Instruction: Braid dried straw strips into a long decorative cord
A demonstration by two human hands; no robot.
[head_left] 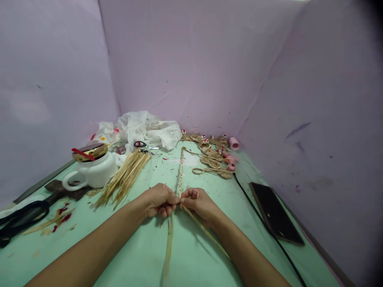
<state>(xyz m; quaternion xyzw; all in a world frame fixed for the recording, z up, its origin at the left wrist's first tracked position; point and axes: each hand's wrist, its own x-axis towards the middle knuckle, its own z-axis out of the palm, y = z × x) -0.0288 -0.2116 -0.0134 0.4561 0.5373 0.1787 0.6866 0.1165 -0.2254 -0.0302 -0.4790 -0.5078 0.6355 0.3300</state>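
My left hand (pixel 160 199) and my right hand (pixel 197 201) meet at the middle of a green table (pixel 140 255), both pinched shut on a straw braid (pixel 180 169). The finished braid runs away from my fingers toward the far wall. Loose, unbraided straw strips (pixel 168 247) trail from my hands back toward me. One strip angles off to the right under my right wrist.
A bundle of straw strips (pixel 124 179) lies left of my hands, beside a white mug (pixel 92 169). Black scissors (pixel 20 217) sit at far left. White plastic bags (pixel 143 129), coiled braids (pixel 212 157), a pink spool (pixel 233 143), a dark phone (pixel 275 213) and a black cable (pixel 269 235) lie around.
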